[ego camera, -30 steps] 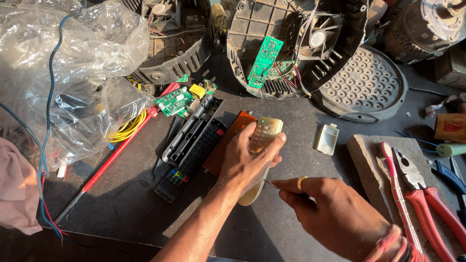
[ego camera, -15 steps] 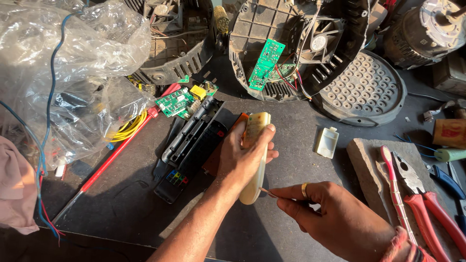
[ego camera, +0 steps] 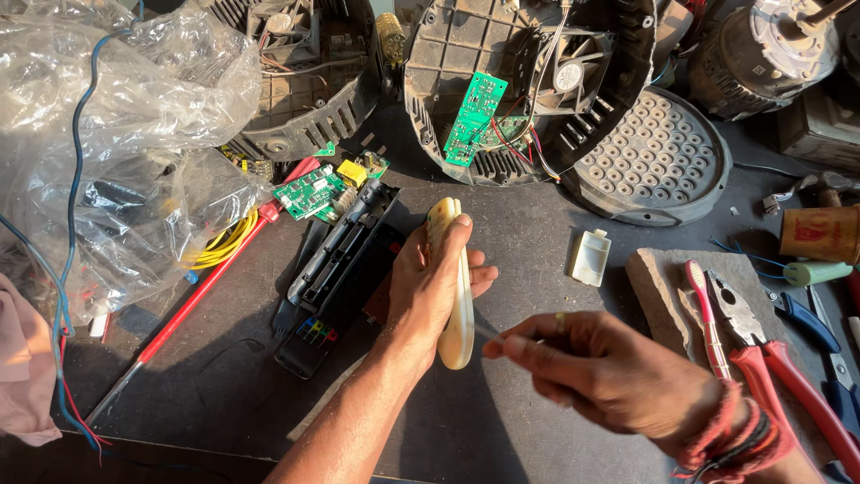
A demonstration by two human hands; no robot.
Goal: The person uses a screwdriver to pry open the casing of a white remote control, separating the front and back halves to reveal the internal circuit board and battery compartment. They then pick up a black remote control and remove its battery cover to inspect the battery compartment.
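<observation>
Cluttered dark table (ego camera: 537, 269): I've turned the cream remote (ego camera: 455, 296) on edge.
Left hand (ego camera: 439, 287) fingers still clench it mid-table; right hand (ego camera: 600, 372) now pinches a thin tool at its seam.

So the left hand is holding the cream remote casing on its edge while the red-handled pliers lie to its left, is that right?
Not quite: the head view shows the red-handled pliers lying to the right. The left hand does hold the cream remote casing on its edge.
</observation>
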